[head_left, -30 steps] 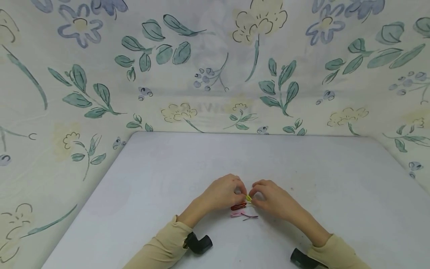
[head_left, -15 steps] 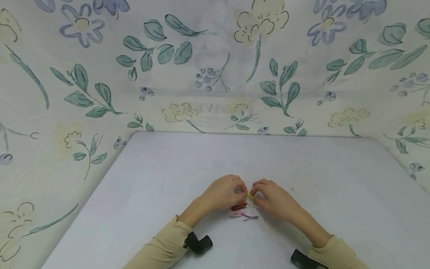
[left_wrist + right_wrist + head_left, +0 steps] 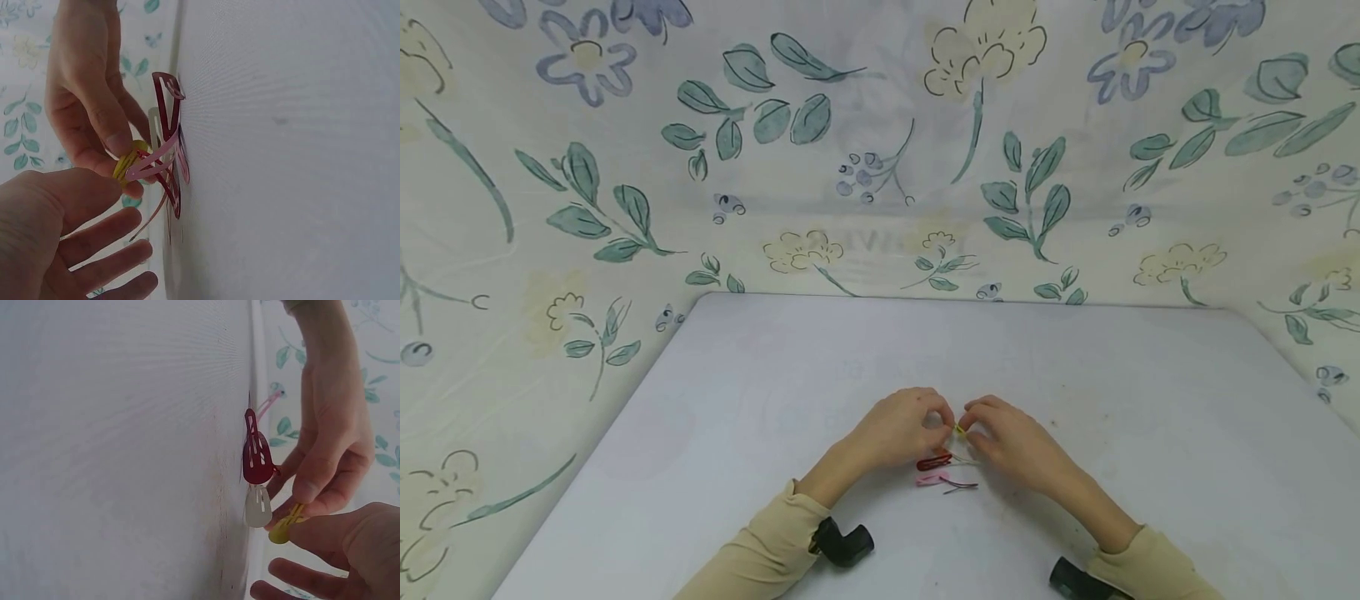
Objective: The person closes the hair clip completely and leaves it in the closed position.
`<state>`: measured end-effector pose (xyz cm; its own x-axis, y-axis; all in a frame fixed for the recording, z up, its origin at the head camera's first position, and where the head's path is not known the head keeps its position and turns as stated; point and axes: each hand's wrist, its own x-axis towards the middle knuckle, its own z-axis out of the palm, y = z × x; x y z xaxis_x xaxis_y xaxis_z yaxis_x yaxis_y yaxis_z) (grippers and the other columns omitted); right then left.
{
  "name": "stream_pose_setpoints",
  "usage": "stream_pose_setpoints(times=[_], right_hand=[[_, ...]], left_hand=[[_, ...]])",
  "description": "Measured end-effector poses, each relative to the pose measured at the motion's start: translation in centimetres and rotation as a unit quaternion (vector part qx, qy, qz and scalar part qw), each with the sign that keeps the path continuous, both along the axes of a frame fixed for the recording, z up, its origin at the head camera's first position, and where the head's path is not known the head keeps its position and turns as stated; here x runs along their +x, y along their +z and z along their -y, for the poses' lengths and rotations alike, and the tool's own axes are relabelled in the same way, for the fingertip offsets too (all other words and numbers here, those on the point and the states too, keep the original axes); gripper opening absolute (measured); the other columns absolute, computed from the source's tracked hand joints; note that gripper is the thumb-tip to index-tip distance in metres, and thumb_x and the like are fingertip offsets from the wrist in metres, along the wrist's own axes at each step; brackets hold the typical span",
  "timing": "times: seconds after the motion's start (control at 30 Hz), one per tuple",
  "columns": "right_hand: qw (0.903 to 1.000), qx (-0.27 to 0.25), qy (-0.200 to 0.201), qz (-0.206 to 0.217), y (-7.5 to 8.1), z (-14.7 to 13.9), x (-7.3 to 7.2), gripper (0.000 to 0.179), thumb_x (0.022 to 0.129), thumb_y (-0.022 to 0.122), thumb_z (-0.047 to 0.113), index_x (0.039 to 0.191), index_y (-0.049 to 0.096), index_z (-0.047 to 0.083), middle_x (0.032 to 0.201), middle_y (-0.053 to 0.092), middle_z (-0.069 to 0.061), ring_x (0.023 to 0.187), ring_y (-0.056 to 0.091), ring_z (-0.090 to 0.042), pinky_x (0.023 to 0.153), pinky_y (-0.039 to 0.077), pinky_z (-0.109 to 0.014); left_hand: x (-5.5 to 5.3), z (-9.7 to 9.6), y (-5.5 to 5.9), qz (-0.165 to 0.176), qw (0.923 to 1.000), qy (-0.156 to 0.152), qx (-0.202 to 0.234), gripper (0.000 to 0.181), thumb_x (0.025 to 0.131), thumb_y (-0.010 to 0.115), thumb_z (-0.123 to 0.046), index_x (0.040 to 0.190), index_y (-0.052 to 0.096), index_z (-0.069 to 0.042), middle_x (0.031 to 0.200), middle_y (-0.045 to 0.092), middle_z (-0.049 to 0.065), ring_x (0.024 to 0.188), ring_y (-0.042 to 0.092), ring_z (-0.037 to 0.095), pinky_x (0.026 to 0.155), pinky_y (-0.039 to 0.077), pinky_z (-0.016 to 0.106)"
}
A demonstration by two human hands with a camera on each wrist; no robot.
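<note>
Both hands meet over a small group of snap hair clips near the middle front of the table. My left hand [image 3: 891, 429] and right hand [image 3: 1022, 446] pinch a yellow snap hair clip [image 3: 280, 536] between thumbs and fingertips, one at each end. In the right wrist view a dark red clip [image 3: 257, 464] and a whitish clip [image 3: 257, 509] stand open beside the hands. A pink clip [image 3: 929, 479] lies nearer the front, with a thin dark clip [image 3: 961, 485] at its right.
The white table [image 3: 760, 358] stretches out around the hands. A cloth with printed flowers and leaves [image 3: 880, 150] hangs behind it and at both sides. A black wrist camera [image 3: 846, 543] sits at the left sleeve, another [image 3: 1071, 578] at the right.
Both hands have shifted slightly away from the front, with the yellow hair clip between them. Less of that clip shows between the fingers now, while the other clips lie as before.
</note>
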<state>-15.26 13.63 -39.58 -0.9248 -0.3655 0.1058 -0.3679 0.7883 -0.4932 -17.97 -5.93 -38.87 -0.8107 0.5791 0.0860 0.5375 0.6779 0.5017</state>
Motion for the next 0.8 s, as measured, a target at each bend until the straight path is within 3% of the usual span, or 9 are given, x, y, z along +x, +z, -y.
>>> stream_pose_setpoints(times=[0.27, 0.5, 0.8], right_hand=[[0.9995, -0.008, 0.006, -0.031, 0.06, -0.19, 0.04, 0.011, 0.089, 0.070, 0.006, 0.098, 0.069, 0.012, 0.120, 0.065, -0.008, 0.112, 0.064, -0.030, 0.094, 0.051, -0.048], [0.9990, -0.019, 0.003, -0.040, 0.15, -0.29, -0.02, 0.012, 0.089, 0.070, 0.005, 0.098, 0.069, 0.012, 0.117, 0.066, -0.007, 0.110, 0.065, -0.028, 0.092, 0.052, -0.046], [0.9963, -0.044, -0.006, -0.073, 0.30, -0.47, -0.46, 0.009, 0.090, 0.072, 0.010, 0.098, 0.069, 0.013, 0.115, 0.068, -0.007, 0.107, 0.066, -0.028, 0.089, 0.054, -0.046]], left_hand=[[-0.01, 0.01, 0.13, 0.005, 0.9996, 0.006, 0.026, 0.011, 0.093, 0.065, -0.020, 0.103, 0.069, -0.018, 0.112, 0.069, -0.002, 0.110, 0.062, 0.020, 0.093, 0.050, 0.041], [0.03, 0.06, 0.32, 0.009, 0.9992, 0.004, 0.039, 0.026, 0.095, 0.063, -0.021, 0.120, 0.065, -0.015, 0.116, 0.069, -0.001, 0.114, 0.061, 0.021, 0.096, 0.048, 0.042], [-0.16, 0.08, 0.40, -0.027, 0.9972, 0.030, 0.063, 0.018, 0.093, 0.065, -0.025, 0.107, 0.072, -0.016, 0.115, 0.070, 0.000, 0.113, 0.063, 0.023, 0.091, 0.051, 0.042]])
